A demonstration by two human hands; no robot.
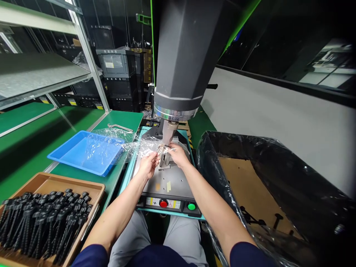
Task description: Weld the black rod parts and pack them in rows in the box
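Observation:
Clear plastic film (147,145) stretches from above the blue tray to the tip of a metal press head (167,133). At the film's near edge, my left hand (148,165) is closed, thumb and fingertips pinched on it. My right hand (178,154) sits just right of the head's tip, its fingers closed; what they pinch is too small to make out. Below the tip, between both hands, stands a small metal fixture (164,163) on the grey machine plate (174,178). My fingers and the film partly hide the spot under the head.
The machine's dark housing (180,48) hangs overhead. Red (163,203) and green (191,206) buttons line its front. Left are a blue tray (75,163), a wrench (120,128) and a brown tray (97,185) of black ribbed parts (47,218). A film-lined bin (211,167) stands right.

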